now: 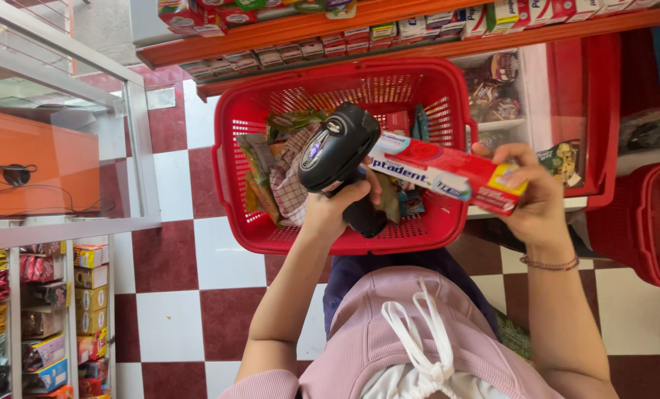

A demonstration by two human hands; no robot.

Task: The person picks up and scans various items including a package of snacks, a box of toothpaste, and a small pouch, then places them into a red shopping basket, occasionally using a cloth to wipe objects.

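box: long red toothpaste box (448,174), held level over the near right corner of the red basket (230,148), above its rim, not inside.
scanner: black handheld scanner (337,148), head just beside the box's left end; I cannot tell whether they touch.
right hand: my right hand (531,193) grasps the box at its right end, fingers curled over the top edge, thumb underneath; the long left part sticks out unsupported.
left hand: my left hand (341,207) is clenched round the scanner's grip, head tilted towards the box.
basket: rests in front of my lap over the checked floor (175,258); packets (274,174) heaped in its left half.
risk 1: end-only hold on a long box; a knock from the scanner could lever it out of my fingers. It would likely drop into the basket, or onto the floor if it tips off the rim.
risk 2: scanner so near the box may miss the code if the printed face is turned away; I cannot see a code from here.
risk 3: basket seems perched; a shift of my legs could tilt it.
surroundings: shelves (418,29) of small boxes beyond the basket; a second red basket (655,222) at the right.
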